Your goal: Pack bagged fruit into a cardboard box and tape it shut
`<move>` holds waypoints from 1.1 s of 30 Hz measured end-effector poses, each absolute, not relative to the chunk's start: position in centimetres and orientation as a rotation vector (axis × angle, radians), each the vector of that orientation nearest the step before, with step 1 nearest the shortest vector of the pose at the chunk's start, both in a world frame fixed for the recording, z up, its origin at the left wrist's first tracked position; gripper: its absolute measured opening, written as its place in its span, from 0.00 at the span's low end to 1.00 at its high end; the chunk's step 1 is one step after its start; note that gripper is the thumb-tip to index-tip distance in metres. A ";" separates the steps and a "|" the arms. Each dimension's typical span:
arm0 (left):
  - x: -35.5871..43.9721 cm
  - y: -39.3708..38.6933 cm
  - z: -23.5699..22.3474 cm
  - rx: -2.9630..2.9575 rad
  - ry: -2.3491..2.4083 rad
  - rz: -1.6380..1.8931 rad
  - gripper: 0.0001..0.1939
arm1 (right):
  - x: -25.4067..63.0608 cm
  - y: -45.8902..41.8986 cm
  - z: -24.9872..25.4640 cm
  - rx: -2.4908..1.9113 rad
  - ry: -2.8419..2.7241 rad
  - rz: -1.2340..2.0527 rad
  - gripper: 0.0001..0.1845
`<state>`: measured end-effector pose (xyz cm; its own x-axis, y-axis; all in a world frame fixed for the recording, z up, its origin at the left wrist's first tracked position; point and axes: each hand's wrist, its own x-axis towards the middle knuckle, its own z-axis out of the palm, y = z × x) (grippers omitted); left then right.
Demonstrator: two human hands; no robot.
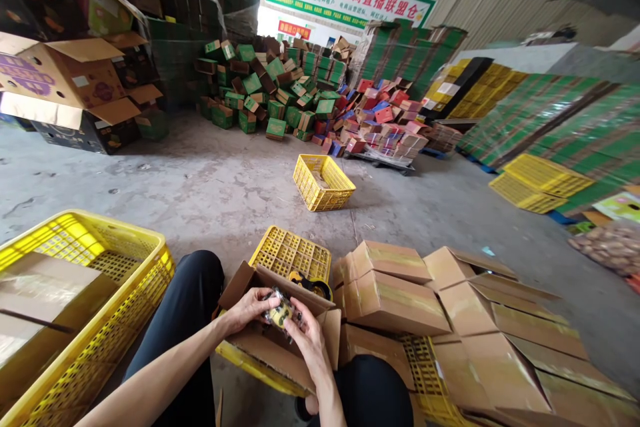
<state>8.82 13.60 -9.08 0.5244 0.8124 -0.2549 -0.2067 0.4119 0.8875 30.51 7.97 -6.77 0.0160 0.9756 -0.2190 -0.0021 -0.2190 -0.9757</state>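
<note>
Both my hands hold a small clear plastic packet (279,312) with something yellow and dark in it; its exact kind I cannot make out. My left hand (249,309) pinches the packet's left side, while my right hand (306,332) grips its right side. Below them is an open cardboard box (280,353) with its flaps up, resting on a yellow crate (250,363) between my knees. The inside of the box is mostly hidden by my hands. Just behind the box, a black and yellow tape dispenser (313,285) lies on an upturned yellow crate (290,252).
Several closed cardboard boxes (395,300) stand at my right. On the left, a large yellow crate (160,260) holds a taped box (45,307). Ahead on the concrete floor sits another yellow crate (325,197), with heaped green cartons (275,103) and red cartons (383,113) farther back.
</note>
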 end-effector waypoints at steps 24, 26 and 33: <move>8.8 13.5 -9.1 0.794 0.584 0.738 0.32 | 30.3 8.5 -8.1 -1.365 -1.134 1.250 0.36; 8.9 13.6 -9.4 0.835 0.593 0.750 0.30 | 30.4 8.3 -7.9 -1.330 -1.143 1.251 0.42; 9.0 13.3 -9.5 1.025 0.579 0.681 0.30 | 30.1 7.5 -7.0 -1.349 -1.338 1.227 0.44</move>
